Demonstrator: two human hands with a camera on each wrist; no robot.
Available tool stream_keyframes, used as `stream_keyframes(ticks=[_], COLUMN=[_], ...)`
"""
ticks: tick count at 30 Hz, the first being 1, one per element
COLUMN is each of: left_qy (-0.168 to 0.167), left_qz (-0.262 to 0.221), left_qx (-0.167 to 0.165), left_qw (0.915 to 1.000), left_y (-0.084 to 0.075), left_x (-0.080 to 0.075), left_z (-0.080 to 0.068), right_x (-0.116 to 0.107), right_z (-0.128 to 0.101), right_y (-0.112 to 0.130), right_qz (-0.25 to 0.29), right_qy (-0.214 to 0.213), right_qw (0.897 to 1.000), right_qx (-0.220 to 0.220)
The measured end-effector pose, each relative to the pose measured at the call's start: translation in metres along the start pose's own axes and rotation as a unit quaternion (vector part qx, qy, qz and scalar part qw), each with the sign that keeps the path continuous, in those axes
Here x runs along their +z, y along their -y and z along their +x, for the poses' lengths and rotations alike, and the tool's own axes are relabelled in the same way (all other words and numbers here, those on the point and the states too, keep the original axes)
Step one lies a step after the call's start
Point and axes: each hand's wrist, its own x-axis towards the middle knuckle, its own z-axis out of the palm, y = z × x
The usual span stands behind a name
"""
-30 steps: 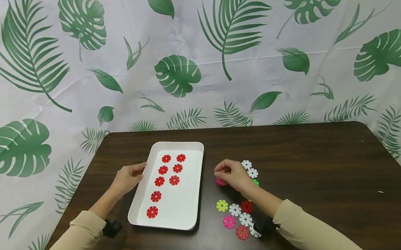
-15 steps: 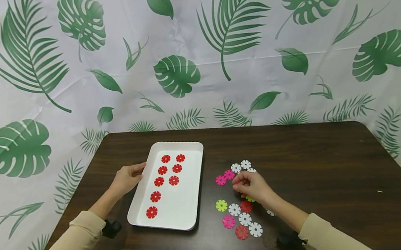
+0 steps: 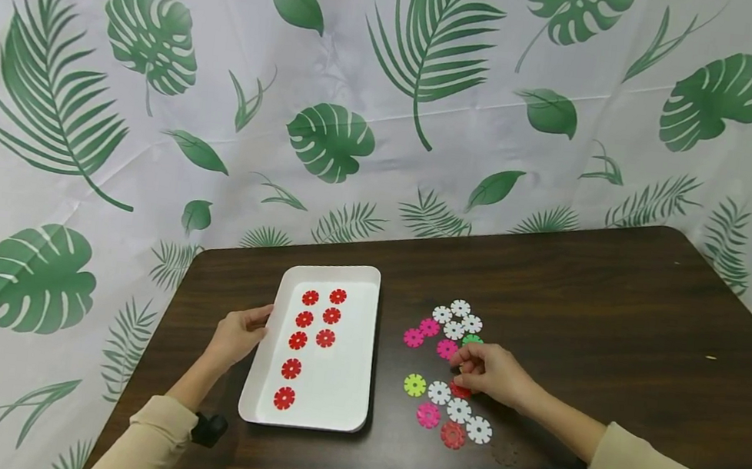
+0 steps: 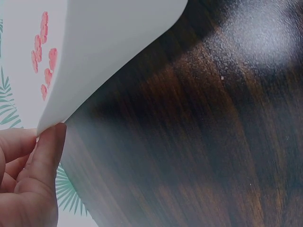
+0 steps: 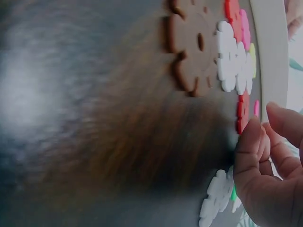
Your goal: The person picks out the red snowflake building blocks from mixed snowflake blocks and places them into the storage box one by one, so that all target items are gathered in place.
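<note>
Backdrop: a white curtain (image 3: 394, 74) printed with green palm and monstera leaves hangs behind and to the left of the work surface.
Surface: a dark brown wood-grain table (image 3: 617, 316), smooth, with a dull sheen.
Tray: a white rectangular tray (image 3: 328, 407) with rounded corners and a low rim lies at the left of the table, its long axis running near to far. Seven red discs (image 3: 298, 340) lie flat in it, in two short columns.
Loose discs: flat notched plastic discs in white, pink, red, green and yellow-green lie scattered to the right of the tray, apart from it.
Left hand: the left hand (image 3: 237, 336) rests at the tray's left rim, thumb (image 4: 47, 151) touching the edge, fingers relaxed; nothing is pinched.
Right hand: the right hand (image 3: 491, 373) sits among the loose discs, fingers curled down, fingertips (image 5: 249, 142) on a red disc (image 3: 460, 390) at the near-left edge of the hand. Whether the disc is off the table cannot be told.
Key relation: the red disc lies directly under the right fingertips; the tray lies to its left, across a bare strip of table. The right hand is the nearer one to the disc.
Neighbours: a white disc (image 3: 439, 393) lies just left of the red disc, a yellow-green disc (image 3: 414, 384) farther left.
</note>
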Motion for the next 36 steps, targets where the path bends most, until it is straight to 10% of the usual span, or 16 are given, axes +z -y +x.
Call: stream_keyframes(ticks=[36], left_qy=[-0.001], left_qz=[0.005], left_qx=[-0.005], left_qw=[1.0], left_y=[0.0006], left_x=[0.0018], left_z=[0.0011], right_x=[0.0068], right_z=[-0.008], right_y=[-0.0043], right_qz=[-0.172], right_qy=[-0.028], right_qw=[0.98], right_qx=[-0.099])
